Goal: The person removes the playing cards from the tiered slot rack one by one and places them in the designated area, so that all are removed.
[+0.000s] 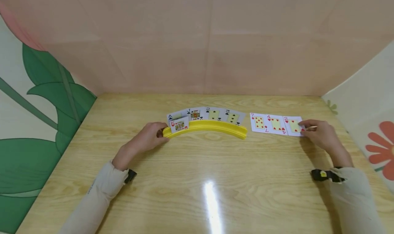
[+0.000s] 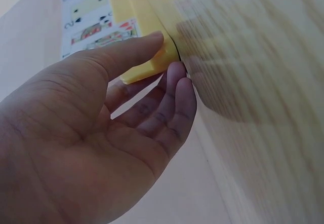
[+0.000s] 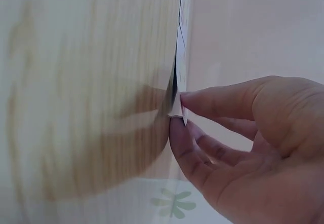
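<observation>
A curved yellow card holder (image 1: pixel 212 125) lies on the table. Spades stand along its back groove: an ace, a jack (image 1: pixel 195 114), a 2 (image 1: pixel 213 114) and one more (image 1: pixel 233 117). In front of the ace is a red king (image 1: pixel 180 125), partly covering it. My left hand (image 1: pixel 146 136) grips the holder's left end, thumb on top and fingers at its end and underside in the left wrist view. My right hand (image 1: pixel 321 134) pinches the right edge of a 2 of hearts (image 1: pixel 293 126) between thumb and fingers; that edge is slightly raised from the table in the right wrist view.
Left of the 2 of hearts lie a 4 of hearts (image 1: pixel 276 125) and a 7 of diamonds (image 1: pixel 259 122), face up in a row, edges close together. Behind the wooden table (image 1: pixel 172 179) rises a pinkish wall (image 1: pixel 203 56). Painted side walls flank it.
</observation>
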The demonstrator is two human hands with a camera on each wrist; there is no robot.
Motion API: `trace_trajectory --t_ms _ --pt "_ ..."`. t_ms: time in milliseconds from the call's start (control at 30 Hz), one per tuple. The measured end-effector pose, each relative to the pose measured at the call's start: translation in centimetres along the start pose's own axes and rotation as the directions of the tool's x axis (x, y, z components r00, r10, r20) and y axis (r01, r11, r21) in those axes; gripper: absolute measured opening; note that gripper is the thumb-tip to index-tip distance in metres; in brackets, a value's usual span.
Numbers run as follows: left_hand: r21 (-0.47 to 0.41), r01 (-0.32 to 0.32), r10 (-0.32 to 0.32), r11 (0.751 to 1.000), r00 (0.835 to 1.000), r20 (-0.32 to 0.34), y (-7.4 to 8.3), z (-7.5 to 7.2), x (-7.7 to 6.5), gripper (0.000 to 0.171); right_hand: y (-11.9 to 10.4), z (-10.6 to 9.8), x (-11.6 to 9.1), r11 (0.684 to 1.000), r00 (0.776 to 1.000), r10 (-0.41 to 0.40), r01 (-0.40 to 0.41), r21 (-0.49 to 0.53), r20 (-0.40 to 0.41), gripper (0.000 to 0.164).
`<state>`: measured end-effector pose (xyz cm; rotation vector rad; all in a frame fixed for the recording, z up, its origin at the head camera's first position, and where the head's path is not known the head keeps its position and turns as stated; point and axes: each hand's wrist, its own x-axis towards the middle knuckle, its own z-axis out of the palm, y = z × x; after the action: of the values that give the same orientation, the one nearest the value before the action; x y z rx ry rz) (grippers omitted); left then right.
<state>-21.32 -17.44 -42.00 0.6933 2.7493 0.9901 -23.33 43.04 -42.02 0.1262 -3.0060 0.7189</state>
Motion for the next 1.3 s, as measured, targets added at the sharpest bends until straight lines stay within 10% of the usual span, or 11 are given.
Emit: trace_trajectory --t_ms 1300 --pt "0.022 0.022 -0.023 1.0 1.0 0.014 0.2 0.1 -0.2 0.033 -1.0 -0.9 -0.1 1.0 1.0 -0.026 0.026 -0.003 0.013 0.036"
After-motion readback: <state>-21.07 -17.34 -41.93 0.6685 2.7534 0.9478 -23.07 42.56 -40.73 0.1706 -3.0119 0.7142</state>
